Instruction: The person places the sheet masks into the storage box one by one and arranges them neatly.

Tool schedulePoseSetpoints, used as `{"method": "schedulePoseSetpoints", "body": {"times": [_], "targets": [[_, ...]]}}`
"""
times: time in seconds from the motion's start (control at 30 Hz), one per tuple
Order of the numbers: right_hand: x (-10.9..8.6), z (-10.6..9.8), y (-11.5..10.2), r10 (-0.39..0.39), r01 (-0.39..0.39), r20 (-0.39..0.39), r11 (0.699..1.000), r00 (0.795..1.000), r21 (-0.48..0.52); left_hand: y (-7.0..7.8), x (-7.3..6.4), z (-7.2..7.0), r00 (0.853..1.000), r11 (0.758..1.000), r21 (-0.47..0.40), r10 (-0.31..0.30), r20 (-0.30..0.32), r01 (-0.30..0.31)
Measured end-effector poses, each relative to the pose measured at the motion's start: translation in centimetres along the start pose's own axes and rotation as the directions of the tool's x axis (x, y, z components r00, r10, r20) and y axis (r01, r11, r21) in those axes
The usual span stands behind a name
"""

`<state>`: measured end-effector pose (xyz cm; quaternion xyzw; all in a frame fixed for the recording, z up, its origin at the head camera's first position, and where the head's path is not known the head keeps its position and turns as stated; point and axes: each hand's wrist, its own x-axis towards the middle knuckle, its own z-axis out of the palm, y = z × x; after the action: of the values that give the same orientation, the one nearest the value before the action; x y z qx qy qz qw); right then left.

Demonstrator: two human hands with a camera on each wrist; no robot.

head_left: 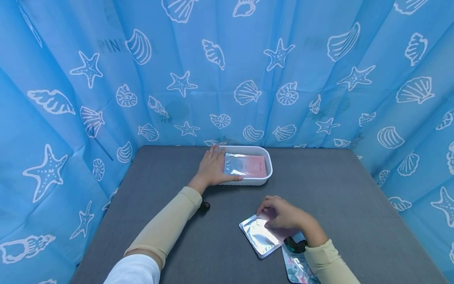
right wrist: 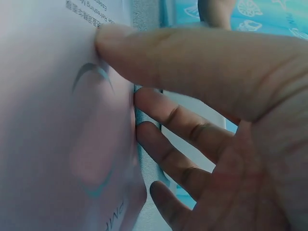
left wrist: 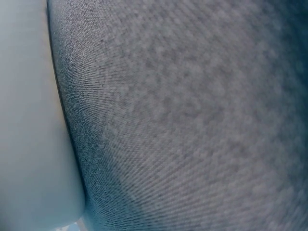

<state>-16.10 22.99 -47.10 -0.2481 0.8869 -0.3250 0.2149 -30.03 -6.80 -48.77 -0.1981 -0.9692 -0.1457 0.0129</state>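
Note:
My left hand (head_left: pixel 213 167) is spread over the left end of a white plastic bin (head_left: pixel 268 165), fingers straight towards its back rim and thumb along the front rim. Inside the bin lies a pink and silver foil packet (head_left: pixel 250 165). In the left wrist view the bin's wall (left wrist: pixel 33 120) stands beside the grey cloth. My right hand (head_left: pixel 283 215) pinches another pink and silver face mask packet (head_left: pixel 260 236) near its far edge. The right wrist view shows the thumb on the printed face (right wrist: pixel 91 139), with the other fingers at the packet's edge.
A floral packet (head_left: pixel 299 270) lies under my right wrist, partly hidden by the sleeve and wristband. Grey cloth (head_left: pixel 337 185) covers the table. Behind and at both sides hangs a blue curtain (head_left: pixel 227 71) with white shells and starfish.

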Motion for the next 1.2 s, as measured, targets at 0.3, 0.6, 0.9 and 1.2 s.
{"method": "schedulePoseSetpoints", "body": {"times": [0.3,0.6,0.9,1.2], "targets": [[-0.07,-0.1,0.11,-0.018,0.018,-0.018,1.0,1.0,0.0,0.0,-0.03,-0.04,1.0,1.0,-0.007,0.003,0.0,-0.003],[-0.55,-0.11,0.18,-0.025,0.025,-0.011,1.0,1.0,-0.016,-0.13,0.08,0.07,1.0,1.0,-0.009,0.008,-0.006,-0.008],[-0.35,0.02,0.5,-0.025,0.025,-0.009,0.999,1.0,-0.031,-0.14,0.14,0.11,1.0,1.0,0.001,0.007,0.0,-0.007],[-0.08,-0.07,0.35,-0.028,0.028,0.003,0.999,1.0,-0.032,-0.08,-0.02,0.1,1.0,1.0,0.002,0.001,0.003,-0.001]]}}
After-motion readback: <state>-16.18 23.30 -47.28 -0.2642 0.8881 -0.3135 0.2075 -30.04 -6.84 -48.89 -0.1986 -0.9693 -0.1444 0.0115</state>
